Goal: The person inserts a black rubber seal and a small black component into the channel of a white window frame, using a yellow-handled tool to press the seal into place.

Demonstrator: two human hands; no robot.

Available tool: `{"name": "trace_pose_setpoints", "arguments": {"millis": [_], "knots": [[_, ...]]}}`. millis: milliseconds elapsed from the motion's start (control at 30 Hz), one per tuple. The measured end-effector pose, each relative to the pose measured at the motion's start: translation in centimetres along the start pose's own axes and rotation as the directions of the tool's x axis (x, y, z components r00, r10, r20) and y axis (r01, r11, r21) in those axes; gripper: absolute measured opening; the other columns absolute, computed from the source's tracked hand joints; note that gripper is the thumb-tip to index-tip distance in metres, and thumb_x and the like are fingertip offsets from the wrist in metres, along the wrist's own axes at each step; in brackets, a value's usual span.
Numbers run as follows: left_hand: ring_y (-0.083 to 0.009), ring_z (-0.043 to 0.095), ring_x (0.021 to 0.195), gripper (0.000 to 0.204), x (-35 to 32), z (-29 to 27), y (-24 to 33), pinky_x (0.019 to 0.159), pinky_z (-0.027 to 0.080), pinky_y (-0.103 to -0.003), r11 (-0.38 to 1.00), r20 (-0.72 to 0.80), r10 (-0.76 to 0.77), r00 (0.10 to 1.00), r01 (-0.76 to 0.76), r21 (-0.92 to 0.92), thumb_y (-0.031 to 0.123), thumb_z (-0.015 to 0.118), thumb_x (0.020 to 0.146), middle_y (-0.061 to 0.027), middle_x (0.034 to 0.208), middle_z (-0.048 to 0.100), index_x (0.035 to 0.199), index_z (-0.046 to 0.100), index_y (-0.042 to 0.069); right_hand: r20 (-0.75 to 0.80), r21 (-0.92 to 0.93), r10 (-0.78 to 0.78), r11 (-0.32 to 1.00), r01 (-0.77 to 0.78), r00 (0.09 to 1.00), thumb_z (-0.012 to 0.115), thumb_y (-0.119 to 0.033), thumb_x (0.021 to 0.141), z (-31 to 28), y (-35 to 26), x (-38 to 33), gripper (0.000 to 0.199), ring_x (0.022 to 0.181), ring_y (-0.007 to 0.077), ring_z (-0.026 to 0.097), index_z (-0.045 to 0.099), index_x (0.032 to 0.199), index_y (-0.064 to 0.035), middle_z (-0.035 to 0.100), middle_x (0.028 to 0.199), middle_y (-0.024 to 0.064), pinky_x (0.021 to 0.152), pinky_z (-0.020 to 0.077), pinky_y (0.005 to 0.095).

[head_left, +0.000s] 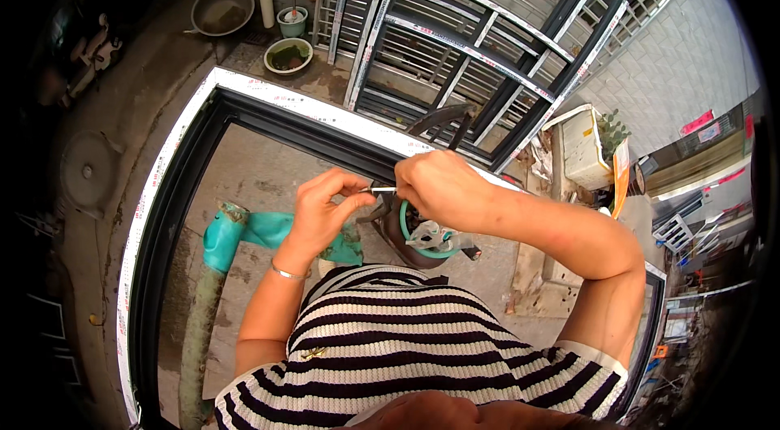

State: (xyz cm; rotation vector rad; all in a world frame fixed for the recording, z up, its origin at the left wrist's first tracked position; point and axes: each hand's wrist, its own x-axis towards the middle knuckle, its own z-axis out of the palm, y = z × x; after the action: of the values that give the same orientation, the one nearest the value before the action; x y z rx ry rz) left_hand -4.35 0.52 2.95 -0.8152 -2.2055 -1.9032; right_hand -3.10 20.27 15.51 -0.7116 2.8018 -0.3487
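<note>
Both of my hands meet in front of my chest, over the far bar of a black window frame [305, 135] faced with white printed film. My left hand [325, 206] pinches the tip of a thin pale rod [384, 189] between thumb and fingers; a bracelet circles that wrist. Closed around the rod's other end is my right hand [443, 190], which hides whatever part sits in its fist. A small dark piece seems to be at the left fingertips, too small to name. Below the hands stands a teal-rimmed bucket [405, 223] with clear plastic [435, 236] in it.
More film-covered frames [455, 36] lean against a metal grille ahead. A green-wrapped pole [203, 308] stands at left inside the frame. Basins [223, 9] and a bowl of green water [288, 56] sit at the far left. A white foam box [582, 149] stands at right.
</note>
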Motion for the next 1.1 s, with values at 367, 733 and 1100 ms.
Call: {"name": "trace_pose_setpoints", "arguments": {"millis": [367, 733, 1100], "knots": [[-0.027, 0.049, 0.084, 0.02, 4.2, 0.7, -0.7, 0.073, 0.043, -0.037, 0.899, -0.17, 0.295, 0.94, -0.213, 0.383, 0.002, 0.078, 0.066, -0.0063, 0.084, 0.052, 0.082, 0.067, 0.004, -0.194, -0.759, -0.444, 0.633, 0.154, 0.875, 0.062, -0.017, 0.068, -0.4, -1.2, 3.7, 0.009, 0.078, 0.0222, 0.05, 0.057, 0.068, -0.0102, 0.052, 0.071, 0.0038, 0.072, 0.0374, 0.0347], [-0.0281, 0.044, 0.13, 0.035, 6.9, -1.7, -2.4, 0.118, 0.017, -0.052, 0.611, 0.163, 0.395, 0.904, -0.391, 0.688, 0.018, 0.062, 0.081, -0.0101, 0.121, 0.06, 0.112, 0.063, 0.003, 0.082, -0.925, -0.434, 0.301, 0.23, 0.897, 0.06, -0.018, 0.069, -0.4, -4.2, 6.0, 0.016, 0.078, 0.0231, 0.051, 0.064, 0.074, -0.0039, 0.056, 0.074, 0.0076, 0.072, 0.0377, 0.0327], [-0.0241, 0.052, 0.112, 0.046, 7.1, -2.4, -2.4, 0.102, 0.035, -0.042, 0.703, 0.183, 0.462, 0.868, -0.484, 0.52, 0.015, 0.077, 0.072, -0.0051, 0.112, 0.06, 0.115, 0.063, 0.009, -0.138, -0.83, -0.764, 0.437, 0.347, 0.63, 0.063, -0.016, 0.075, -10.2, -3.9, 3.9, 0.031, 0.091, 0.0235, 0.059, 0.066, 0.105, -0.0063, 0.06, 0.12, 0.0098, 0.074, 0.0499, 0.0334]]}}
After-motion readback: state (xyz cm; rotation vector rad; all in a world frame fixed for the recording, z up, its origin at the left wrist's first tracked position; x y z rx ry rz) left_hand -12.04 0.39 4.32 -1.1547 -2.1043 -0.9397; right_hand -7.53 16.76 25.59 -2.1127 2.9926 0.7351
